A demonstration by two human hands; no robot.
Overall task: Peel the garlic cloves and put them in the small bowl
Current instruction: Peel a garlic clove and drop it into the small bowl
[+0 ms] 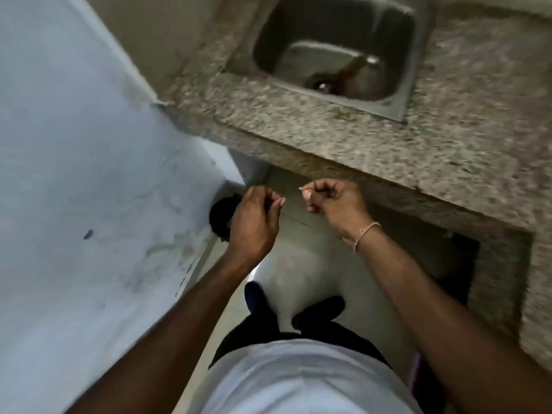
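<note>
Both hands hang in front of me over the floor, below the counter's front edge. My right hand (pixel 331 201) has its fingers curled and pinches a small pale scrap (pixel 301 189), apparently garlic skin, at its fingertips. My left hand (pixel 254 222) is a little lower and to the left, fingers curled inward; I see nothing in it, though its palm is hidden. No garlic cloves and no small bowl are in view.
A speckled granite counter (pixel 418 138) with a steel sink (pixel 334 55) runs across the top right. A pale wall (pixel 74 174) fills the left. A black round object (pixel 221 216), perhaps a bin, sits on the floor under my left hand. My dark shoes (pixel 316 312) stand below.
</note>
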